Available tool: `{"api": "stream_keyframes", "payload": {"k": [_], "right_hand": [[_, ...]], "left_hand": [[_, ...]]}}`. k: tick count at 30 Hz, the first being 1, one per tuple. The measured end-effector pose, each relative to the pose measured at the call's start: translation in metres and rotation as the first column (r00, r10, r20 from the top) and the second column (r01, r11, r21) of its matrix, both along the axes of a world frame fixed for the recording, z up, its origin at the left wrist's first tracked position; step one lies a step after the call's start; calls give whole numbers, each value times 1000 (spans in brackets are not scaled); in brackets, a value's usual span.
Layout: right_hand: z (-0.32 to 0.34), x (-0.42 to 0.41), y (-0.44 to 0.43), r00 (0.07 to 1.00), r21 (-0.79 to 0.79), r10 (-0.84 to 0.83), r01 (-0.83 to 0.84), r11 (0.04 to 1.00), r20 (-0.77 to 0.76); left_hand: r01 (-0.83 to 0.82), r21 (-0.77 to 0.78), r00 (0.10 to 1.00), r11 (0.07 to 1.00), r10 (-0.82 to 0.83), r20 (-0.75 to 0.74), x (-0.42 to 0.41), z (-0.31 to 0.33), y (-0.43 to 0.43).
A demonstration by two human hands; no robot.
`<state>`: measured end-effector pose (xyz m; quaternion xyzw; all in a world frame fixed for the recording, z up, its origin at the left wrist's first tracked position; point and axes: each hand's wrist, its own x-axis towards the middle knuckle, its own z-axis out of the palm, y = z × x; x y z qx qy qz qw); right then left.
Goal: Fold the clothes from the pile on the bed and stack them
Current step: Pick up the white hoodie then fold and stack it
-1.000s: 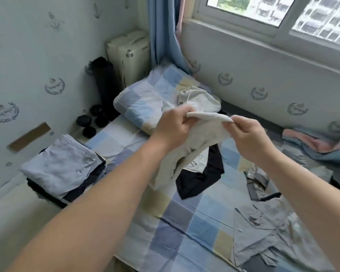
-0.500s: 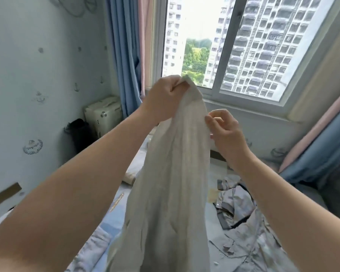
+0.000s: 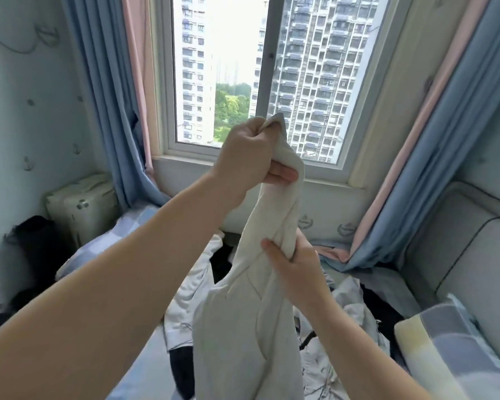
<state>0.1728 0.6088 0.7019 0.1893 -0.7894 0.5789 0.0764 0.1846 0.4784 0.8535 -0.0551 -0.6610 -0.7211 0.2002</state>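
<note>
Head view: the left hand (image 3: 251, 157) is raised before the window (image 3: 219, 67), clenched round the top end of a cream garment (image 3: 243, 327). The right hand (image 3: 295, 269) grips the bunched cloth lower down, thumb across it. Half a second ago the right hand pinched the edge close beneath the left — now it sits well below. The garment hangs over the pile of clothes (image 3: 344, 313) on the bed (image 3: 144, 356); blue curtains (image 3: 107, 111) flank the window.
</note>
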Motion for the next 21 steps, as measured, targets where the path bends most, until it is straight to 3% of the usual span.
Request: {"api": "stream_keyframes", "payload": {"k": [5,11,13,16,19,21], "right_hand": [[-3,-19,29,998,125,-25,18,992,53],[34,-27,37,997,-30,45,-43,999,69],[54,-34,33,998,-99,17,-11,995,68],[87,-40,29,1000,-175,6,-3,985,18],[119,-42,34,1000,-235,-26,24,972,-8],[138,-43,39,998,-249,-56,49,967,-22]], "left_hand": [[16,-41,1000,999,-15,26,-9,21,0],[-27,-137,1000,990,29,9,-19,41,-20],[35,-234,999,972,-28,33,-21,47,-36],[177,-422,970,889,-84,229,-21,47,-47],[426,-361,873,830,-271,407,-18,27,-39],[465,-379,858,801,-300,418,-17,3,-26]]}}
